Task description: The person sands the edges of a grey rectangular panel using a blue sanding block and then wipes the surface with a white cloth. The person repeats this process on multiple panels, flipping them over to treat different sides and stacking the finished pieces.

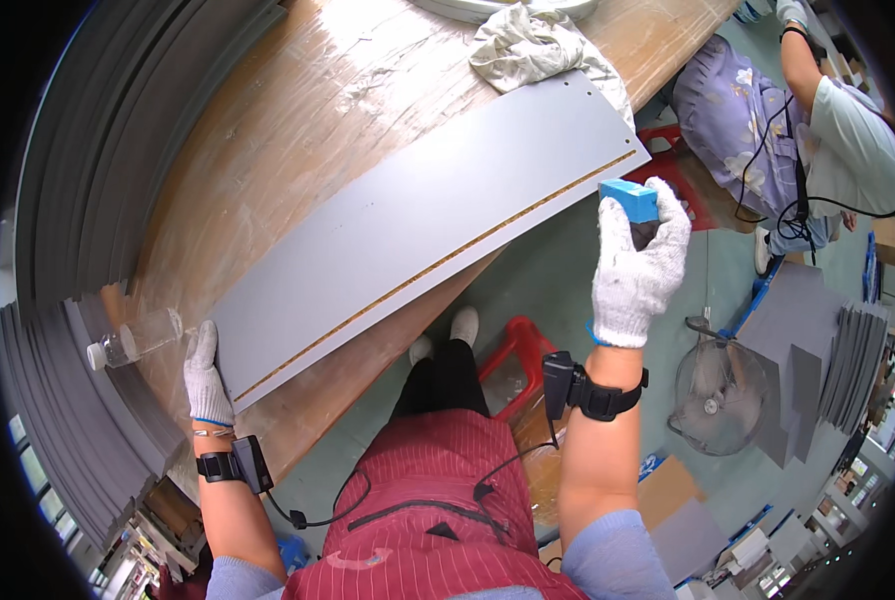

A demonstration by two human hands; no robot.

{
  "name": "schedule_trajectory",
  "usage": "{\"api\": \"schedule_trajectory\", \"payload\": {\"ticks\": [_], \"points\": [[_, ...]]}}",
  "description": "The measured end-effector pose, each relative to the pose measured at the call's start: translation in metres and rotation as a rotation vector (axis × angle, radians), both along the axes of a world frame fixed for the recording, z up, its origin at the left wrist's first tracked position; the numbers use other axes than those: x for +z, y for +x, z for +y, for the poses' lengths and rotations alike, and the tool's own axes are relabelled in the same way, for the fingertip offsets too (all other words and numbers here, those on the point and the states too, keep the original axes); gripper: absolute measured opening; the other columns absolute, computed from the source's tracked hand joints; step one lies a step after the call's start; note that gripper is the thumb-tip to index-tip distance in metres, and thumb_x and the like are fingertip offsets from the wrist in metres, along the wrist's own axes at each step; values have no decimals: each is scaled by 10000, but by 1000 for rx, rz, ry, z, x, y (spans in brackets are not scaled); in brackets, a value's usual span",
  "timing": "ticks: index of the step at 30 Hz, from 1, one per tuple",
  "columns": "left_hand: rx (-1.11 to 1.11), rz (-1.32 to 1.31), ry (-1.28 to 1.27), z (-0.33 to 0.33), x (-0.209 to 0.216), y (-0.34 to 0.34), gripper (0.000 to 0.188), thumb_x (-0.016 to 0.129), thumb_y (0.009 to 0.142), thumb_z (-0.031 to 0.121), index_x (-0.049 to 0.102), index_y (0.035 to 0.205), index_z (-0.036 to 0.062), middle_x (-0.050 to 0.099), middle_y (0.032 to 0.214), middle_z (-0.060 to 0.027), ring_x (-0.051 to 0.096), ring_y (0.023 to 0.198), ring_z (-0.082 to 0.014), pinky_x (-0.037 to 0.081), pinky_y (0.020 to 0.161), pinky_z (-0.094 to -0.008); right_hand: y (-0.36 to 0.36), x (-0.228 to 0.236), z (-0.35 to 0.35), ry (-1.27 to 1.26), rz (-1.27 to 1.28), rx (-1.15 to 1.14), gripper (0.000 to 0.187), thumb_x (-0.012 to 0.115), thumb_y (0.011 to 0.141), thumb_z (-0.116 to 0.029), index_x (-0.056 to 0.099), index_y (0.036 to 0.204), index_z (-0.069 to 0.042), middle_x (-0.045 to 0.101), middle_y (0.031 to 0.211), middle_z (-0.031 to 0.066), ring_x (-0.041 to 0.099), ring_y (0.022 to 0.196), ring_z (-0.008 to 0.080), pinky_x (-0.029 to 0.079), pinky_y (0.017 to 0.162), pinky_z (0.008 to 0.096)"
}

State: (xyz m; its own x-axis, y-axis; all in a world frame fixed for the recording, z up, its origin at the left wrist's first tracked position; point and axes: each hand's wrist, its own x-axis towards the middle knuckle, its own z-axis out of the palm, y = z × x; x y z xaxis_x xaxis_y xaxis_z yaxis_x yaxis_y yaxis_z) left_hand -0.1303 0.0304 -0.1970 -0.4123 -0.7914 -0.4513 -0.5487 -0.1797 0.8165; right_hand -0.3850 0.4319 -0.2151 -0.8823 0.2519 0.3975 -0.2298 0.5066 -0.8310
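Note:
A long light-grey panel (pixel 408 230) lies slantwise on the wooden table, with a narrow brownish groove (pixel 448 263) running along its near edge. Small dark holes show at its far right end. My left hand (pixel 206 375), in a white knit glove, rests at the panel's left end with the fingers stretched along that edge. My right hand (pixel 643 270), gloved too, is closed around a blue block (pixel 630 199) with a dark underside, held just off the panel's right corner. What the block is made of I cannot tell.
The wooden table (pixel 298 130) carries a crumpled whitish cloth (pixel 528 48) and a clear plastic bottle (pixel 133 340). Stacks of grey panels (pixel 118 150) rise at the left. A red stool (pixel 520 365), a fan (pixel 718 395) and another person (pixel 758 130) are on the right.

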Motion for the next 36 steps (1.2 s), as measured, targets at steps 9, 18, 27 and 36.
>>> {"api": "schedule_trajectory", "payload": {"ticks": [9,18,27,36], "points": [[18,16,22,8,8,-6,568,674,954,305,519,1363,-59,624,1261,-116,600,1129,-186,470,996,-299,126,20,-95,148,66,688,491,824,729,-61,626,1177,-98,689,1099,113,660,921,306,528,812,402],[105,59,67,10,5,-9,628,715,923,310,501,1361,-85,623,1268,-132,618,1105,-184,497,946,-291,72,8,-61,173,1,157,448,803,805,-34,603,1204,-3,656,1111,129,650,978,238,514,892,342],[56,167,388,4,17,-4,469,631,979,290,563,1315,-30,665,1192,-119,661,1049,-198,543,913,-319,184,31,-150,1,39,764,487,820,744,-44,626,1188,-88,683,1084,124,656,941,306,522,839,384],[84,377,678,19,63,18,338,636,966,215,620,1215,-13,698,1066,-130,705,938,-207,608,790,-336,146,73,-106,-176,-217,254,465,743,856,16,556,1281,8,611,1183,101,618,1043,168,520,905,291]]}}
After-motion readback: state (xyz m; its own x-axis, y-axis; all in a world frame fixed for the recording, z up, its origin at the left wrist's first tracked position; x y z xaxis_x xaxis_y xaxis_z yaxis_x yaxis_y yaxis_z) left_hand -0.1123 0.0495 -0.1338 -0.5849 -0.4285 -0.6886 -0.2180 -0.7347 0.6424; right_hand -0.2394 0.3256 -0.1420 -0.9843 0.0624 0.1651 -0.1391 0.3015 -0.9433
